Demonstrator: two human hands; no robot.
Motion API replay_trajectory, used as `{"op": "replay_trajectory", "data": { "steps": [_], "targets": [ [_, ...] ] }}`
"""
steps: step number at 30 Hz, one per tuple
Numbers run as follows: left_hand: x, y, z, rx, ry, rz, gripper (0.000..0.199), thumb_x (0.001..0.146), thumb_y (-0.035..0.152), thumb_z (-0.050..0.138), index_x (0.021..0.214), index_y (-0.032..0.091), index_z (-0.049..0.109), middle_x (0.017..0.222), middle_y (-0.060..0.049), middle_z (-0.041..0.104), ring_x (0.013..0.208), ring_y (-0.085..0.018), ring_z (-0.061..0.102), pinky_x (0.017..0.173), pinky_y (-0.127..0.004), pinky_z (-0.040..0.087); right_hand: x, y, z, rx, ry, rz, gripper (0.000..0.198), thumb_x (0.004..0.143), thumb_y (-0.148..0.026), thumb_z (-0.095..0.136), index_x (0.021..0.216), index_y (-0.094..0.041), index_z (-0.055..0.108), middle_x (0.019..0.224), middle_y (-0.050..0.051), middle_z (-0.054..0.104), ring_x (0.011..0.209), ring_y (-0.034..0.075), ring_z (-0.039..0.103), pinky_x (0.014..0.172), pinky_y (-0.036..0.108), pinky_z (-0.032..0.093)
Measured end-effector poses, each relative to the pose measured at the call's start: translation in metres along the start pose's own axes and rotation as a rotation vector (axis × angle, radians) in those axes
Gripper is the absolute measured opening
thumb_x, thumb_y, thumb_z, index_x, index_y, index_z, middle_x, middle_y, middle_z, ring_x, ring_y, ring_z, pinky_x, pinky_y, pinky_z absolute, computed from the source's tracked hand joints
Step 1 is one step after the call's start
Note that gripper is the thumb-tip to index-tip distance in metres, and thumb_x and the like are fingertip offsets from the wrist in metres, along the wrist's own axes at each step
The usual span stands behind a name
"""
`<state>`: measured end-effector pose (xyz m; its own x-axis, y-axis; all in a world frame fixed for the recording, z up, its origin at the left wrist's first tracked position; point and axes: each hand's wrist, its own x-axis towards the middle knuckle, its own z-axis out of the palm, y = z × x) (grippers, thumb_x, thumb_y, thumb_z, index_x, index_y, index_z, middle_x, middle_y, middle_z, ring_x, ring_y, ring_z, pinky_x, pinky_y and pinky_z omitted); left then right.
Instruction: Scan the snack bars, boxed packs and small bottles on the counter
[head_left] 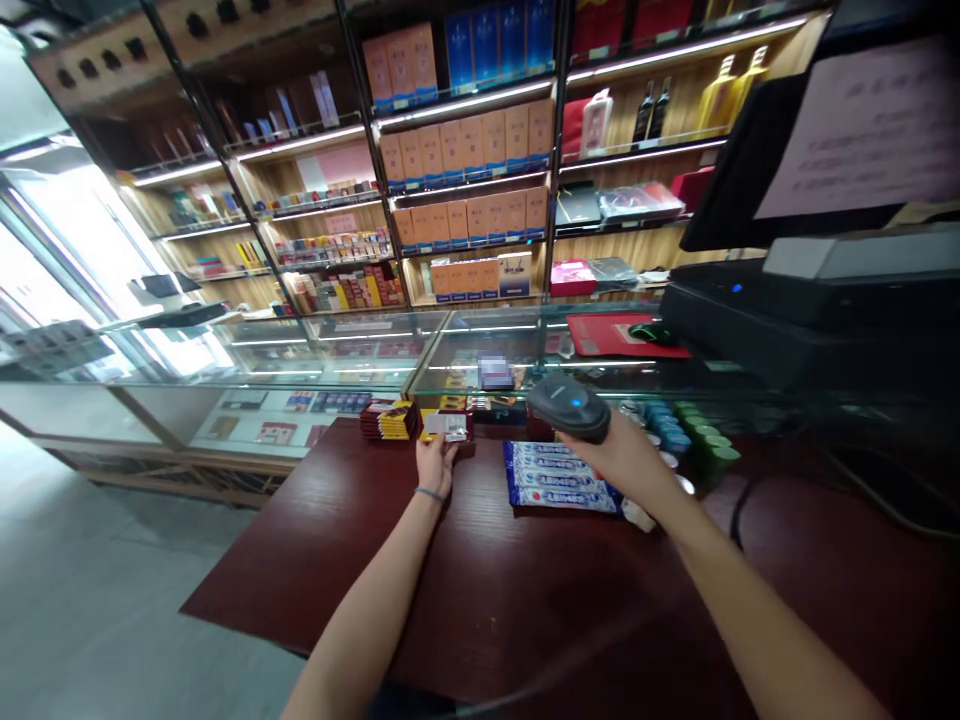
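My right hand [611, 455] is wrapped round a black barcode scanner [568, 405] with a small blue light on top, held above the counter. Between the fingers of my left hand [435, 468] is a small yellow and dark red packet [448, 427], its pale label side facing up. Just left of it lies a stack of similar yellow and red packets [388, 420]. Below the scanner, several blue and white wrapped bars [559, 478] lie side by side on the dark red wooden counter [480, 590]. My right hand partly hides their far end.
Rows of blue and green cylinders [694, 440] stand right of my right hand. A glass display case [360, 345] runs along the back. A monitor [750, 150] and dark machine [757, 320] fill the right side. Boxes and bottles line the shelves [465, 180].
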<state>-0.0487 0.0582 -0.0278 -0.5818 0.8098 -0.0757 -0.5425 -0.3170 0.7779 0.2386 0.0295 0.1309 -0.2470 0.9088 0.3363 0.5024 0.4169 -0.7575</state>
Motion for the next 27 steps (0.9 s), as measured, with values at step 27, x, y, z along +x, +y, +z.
{"op": "replay_trajectory", "data": {
  "steps": [27],
  "targets": [
    [0.006, -0.001, -0.004, -0.118, 0.029, -0.055, 0.032, 0.078, 0.021, 0.075, 0.101, 0.023, 0.054, 0.092, 0.0, 0.068, 0.075, -0.009, 0.067, 0.078, -0.029, 0.055, -0.019, -0.005, 0.071, -0.267, -0.292, 0.085, 0.046, 0.074, -0.03, 0.065, 0.117, -0.028, 0.047, 0.092, 0.003, 0.073, 0.086, 0.027, 0.069, 0.064, 0.026, 0.039]
  ]
}}
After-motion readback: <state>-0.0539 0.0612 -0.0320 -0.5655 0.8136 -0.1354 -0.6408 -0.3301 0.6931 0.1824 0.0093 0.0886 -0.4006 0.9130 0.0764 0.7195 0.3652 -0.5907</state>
